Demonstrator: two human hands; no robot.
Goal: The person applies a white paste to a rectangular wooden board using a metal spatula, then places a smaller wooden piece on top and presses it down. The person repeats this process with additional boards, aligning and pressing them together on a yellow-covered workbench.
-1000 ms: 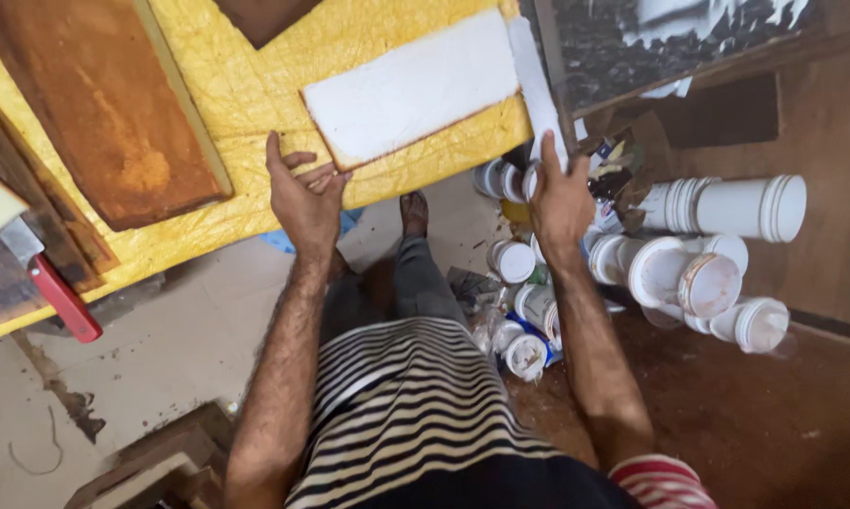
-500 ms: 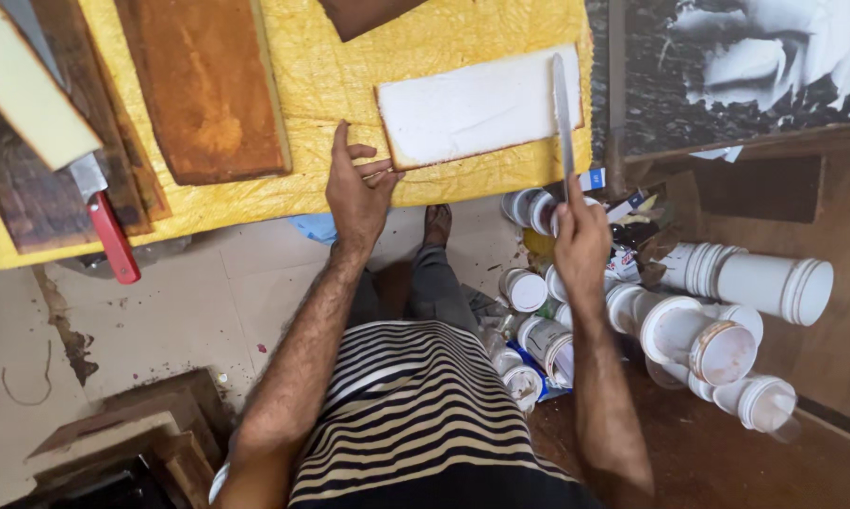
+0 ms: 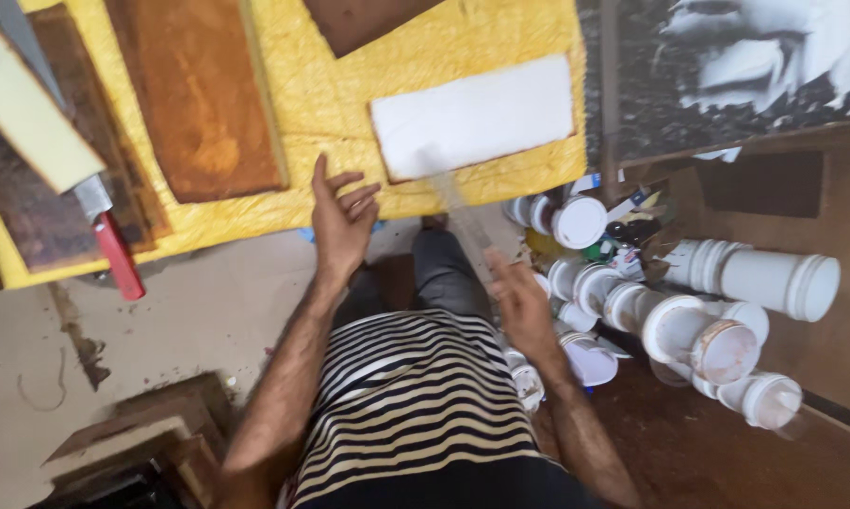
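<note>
A white rectangular board (image 3: pixel 472 118) lies on a yellow quilted cloth (image 3: pixel 302 123). My left hand (image 3: pixel 340 221) is open with spread fingers over the cloth's near edge, just left of the board's lower corner, holding nothing. My right hand (image 3: pixel 519 302) grips the near end of a long clear ruler (image 3: pixel 458 212). The ruler is blurred and slants up towards the board's lower edge. My striped shirt (image 3: pixel 406 405) fills the bottom of the view.
Brown wooden boards (image 3: pixel 199 94) lie on the cloth at left, beside a red-handled knife (image 3: pixel 114 250). Several white plastic jars and lids (image 3: pixel 708 320) crowd the brown floor at right. A black-and-white picture (image 3: pixel 736 66) leans at top right. A dark wooden stool (image 3: pixel 152 443) sits bottom left.
My right hand has pulled the ruler off the board's right edge, down towards my body. My left hand has lifted off the board's corner and opened.
</note>
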